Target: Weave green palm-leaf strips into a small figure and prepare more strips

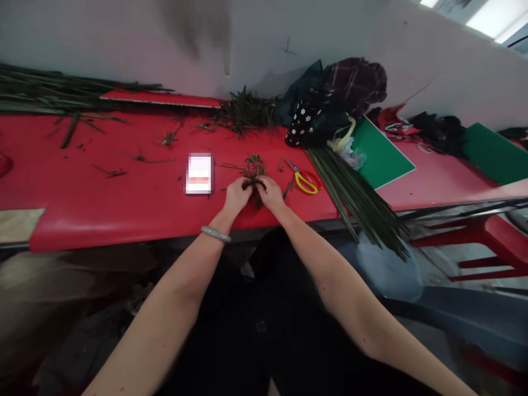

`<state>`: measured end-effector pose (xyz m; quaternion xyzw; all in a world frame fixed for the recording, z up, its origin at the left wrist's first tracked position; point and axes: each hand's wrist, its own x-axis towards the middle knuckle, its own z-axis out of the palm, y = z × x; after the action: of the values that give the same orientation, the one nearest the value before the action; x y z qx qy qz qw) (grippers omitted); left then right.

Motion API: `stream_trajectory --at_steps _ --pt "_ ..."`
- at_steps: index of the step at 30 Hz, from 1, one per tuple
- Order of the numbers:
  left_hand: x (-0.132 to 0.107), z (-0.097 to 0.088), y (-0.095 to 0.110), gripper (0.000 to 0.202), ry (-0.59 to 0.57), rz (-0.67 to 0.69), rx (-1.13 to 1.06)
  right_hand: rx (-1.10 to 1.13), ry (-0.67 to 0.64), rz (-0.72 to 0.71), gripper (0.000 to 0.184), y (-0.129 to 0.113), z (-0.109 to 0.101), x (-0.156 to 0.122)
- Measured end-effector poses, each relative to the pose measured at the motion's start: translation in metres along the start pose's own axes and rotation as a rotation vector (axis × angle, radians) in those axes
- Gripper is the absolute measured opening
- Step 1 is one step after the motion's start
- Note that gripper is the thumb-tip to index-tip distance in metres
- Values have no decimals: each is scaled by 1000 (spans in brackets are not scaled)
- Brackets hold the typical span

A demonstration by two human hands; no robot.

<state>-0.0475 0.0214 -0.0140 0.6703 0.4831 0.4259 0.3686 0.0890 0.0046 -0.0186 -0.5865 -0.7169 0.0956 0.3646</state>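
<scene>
Close together near the front edge of the red-covered table, my left hand and my right hand pinch a small bunch of dark green leaf strips. Loose leaf ends stick up beyond the fingertips, and some hang below them. Exactly how the strips are folded or joined is too small to make out. To the right of my right hand lie scissors with yellow and red handles. Left of my left hand is a phone-like device with a bright, blurred-out screen.
Long green leaves hang over the front edge at the right. Leaf scraps are heaped by the wall, near a dark flowered bag and a green board. More long leaves lie at the back left. A red stool stands at the right.
</scene>
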Motion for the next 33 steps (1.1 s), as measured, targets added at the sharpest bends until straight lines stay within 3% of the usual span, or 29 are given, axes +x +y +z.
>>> stream_trajectory --at_steps 5,9,14,24,33 --pt "-14 3 0 25 25 19 11 42 -49 -9 23 -8 -3 -11" --pt "-26 9 4 25 85 2 59 98 -31 2 22 -11 -6 -21" --pt "-35 13 10 21 58 5 43 120 20 86 20 -9 -6 -28" --pt "-36 17 -2 21 100 56 68 221 40 47 19 -4 -4 -29" --pt "-38 16 2 20 113 81 130 209 23 40 19 -5 -4 -29"
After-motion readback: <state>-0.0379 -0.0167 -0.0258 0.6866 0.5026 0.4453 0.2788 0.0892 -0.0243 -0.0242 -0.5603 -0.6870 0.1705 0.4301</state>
